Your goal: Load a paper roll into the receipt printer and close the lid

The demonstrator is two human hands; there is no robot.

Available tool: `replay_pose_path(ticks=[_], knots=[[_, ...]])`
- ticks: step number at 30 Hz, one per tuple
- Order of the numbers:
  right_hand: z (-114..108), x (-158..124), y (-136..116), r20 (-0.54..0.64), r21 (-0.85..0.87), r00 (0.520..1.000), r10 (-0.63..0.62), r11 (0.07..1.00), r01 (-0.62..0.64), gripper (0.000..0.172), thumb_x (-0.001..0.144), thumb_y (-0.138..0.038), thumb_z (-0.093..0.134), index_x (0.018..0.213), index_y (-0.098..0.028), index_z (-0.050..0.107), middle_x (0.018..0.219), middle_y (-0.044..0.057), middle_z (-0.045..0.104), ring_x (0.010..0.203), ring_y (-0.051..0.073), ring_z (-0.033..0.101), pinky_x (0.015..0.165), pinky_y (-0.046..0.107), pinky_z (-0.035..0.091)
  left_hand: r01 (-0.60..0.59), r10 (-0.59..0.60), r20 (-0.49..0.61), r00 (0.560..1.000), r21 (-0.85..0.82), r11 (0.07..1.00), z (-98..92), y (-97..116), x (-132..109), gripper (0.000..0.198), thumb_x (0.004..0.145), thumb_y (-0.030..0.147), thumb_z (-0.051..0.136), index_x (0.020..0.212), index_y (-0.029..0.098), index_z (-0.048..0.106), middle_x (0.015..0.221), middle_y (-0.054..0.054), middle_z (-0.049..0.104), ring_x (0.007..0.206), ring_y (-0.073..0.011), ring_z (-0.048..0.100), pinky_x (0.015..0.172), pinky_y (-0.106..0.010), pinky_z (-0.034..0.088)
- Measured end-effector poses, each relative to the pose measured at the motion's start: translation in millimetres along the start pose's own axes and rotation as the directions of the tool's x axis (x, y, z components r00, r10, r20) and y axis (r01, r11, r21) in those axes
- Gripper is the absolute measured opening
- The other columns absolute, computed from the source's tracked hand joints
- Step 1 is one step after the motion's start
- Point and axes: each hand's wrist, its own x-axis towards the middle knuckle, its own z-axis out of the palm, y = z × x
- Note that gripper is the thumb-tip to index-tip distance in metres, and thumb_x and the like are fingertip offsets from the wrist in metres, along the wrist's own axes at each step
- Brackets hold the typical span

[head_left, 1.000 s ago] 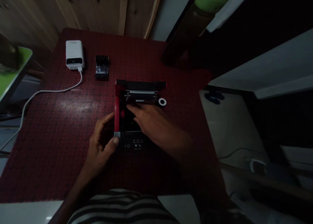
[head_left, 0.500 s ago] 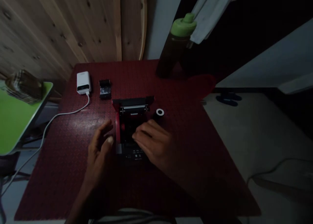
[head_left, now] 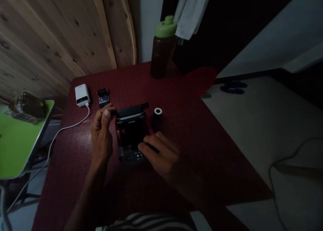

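Note:
A small red-and-black label printer sits on the table with its lid raised and its dark inner bay showing. At the lid's left corner, the thumb and fingers of my left hand are closed in a pinch. My right hand curls over the printer's front right edge, its fingertips by the control panel; whatever lies under the palm is hidden. Just right of the lid stands a small dark roll with a white ring-shaped end. Behind my left hand lies a black ribbon spool with shiny film.
A white power bank with a white cable lies at the back left of the red table. A brown bottle with a green cap stands at the back. To the left, a green table bears a checked pouch.
My left hand has moved up from beside the printer to the lid's left corner. My right hand has shifted from the bay to the front right edge. The view has turned slightly.

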Motion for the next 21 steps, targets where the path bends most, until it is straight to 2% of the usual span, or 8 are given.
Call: replay_pose_path(ticks=[3,5,8,10,14,17,21], knots=[[0,-3,-1,-0.019,-0.011,1.0,-0.011,1.0,0.011,0.027,0.112,-0.002,0.061,0.1,-0.013,0.081,0.093,0.008,0.08,0.082,0.019,0.067,0.076,0.032,0.061,-0.031,0.031,0.013,0.999,0.016,0.999,-4.9,0,-14,0.029,0.105,0.054,0.08,0.099,0.026,0.084,0.145,-0.008,0.079,0.152,-0.0303,0.065,0.131,-0.047,0.046],[0,-5,-1,-0.024,-0.022,1.0,-0.006,1.0,0.005,0.024,0.111,-0.002,0.063,0.1,-0.014,0.082,0.097,0.009,0.082,0.083,0.019,0.069,0.076,0.032,0.063,-0.004,0.004,0.027,1.0,0.014,1.0,-9.4,-3,-27,0.023,0.101,0.048,0.086,0.111,0.028,0.085,0.154,-0.008,0.075,0.158,-0.0308,0.061,0.131,-0.046,0.048],[0,-7,-3,-0.028,-0.037,0.999,0.015,0.999,-0.016,0.022,0.11,-0.002,0.067,0.102,-0.016,0.082,0.105,0.01,0.085,0.089,0.019,0.072,0.081,0.032,0.066,0.123,-0.122,0.042,0.992,-0.027,0.992,-15.1,-11,-50,0.054,0.098,0.047,0.088,0.149,0.034,0.074,0.165,-0.008,0.069,0.159,-0.0311,0.061,0.126,-0.045,0.054],[-1,-8,-5,-0.038,-0.057,0.999,0.02,0.998,-0.023,0.021,0.109,-0.004,0.069,0.103,-0.018,0.083,0.11,0.01,0.087,0.098,0.022,0.076,0.087,0.035,0.067,0.203,-0.2,0.069,0.977,-0.05,0.978,-17.1,-16,-63,0.068,0.097,0.046,0.088,0.16,0.035,0.065,0.172,-0.009,0.064,0.162,-0.0325,0.059,0.126,-0.044,0.055],[-2,-8,-5,-0.011,-0.045,0.998,0.054,0.998,-0.054,0.022,0.109,-0.007,0.07,0.1,-0.023,0.082,0.128,0.009,0.089,0.126,0.027,0.08,0.104,0.045,0.067,0.309,-0.292,0.146,0.945,-0.112,0.944,-17.7,-21,-75,0.073,0.096,0.049,0.086,0.164,0.034,0.062,0.175,-0.011,0.062,0.162,-0.0362,0.059,0.126,-0.047,0.056],[-3,-7,-5,0.063,0.037,0.994,0.086,0.995,-0.088,0.023,0.111,-0.008,0.067,0.102,-0.023,0.082,0.134,0.01,0.088,0.13,0.028,0.082,0.109,0.049,0.066,0.345,-0.323,0.165,0.932,-0.128,0.93,-16.4,-20,-75,0.07,0.097,0.048,0.083,0.163,0.034,0.064,0.171,-0.011,0.065,0.158,-0.0362,0.062,0.125,-0.048,0.057],[-5,-5,-7,0.148,0.068,0.982,0.121,0.989,-0.132,0.024,0.112,-0.008,0.064,0.105,-0.022,0.082,0.131,0.011,0.09,0.13,0.028,0.083,0.109,0.048,0.067,0.356,-0.34,0.126,0.932,-0.142,0.924,-13.5,-20,-74,0.068,0.095,0.04,0.081,0.161,0.034,0.066,0.168,-0.009,0.068,0.153,-0.0346,0.066,0.119,-0.045,0.06]])
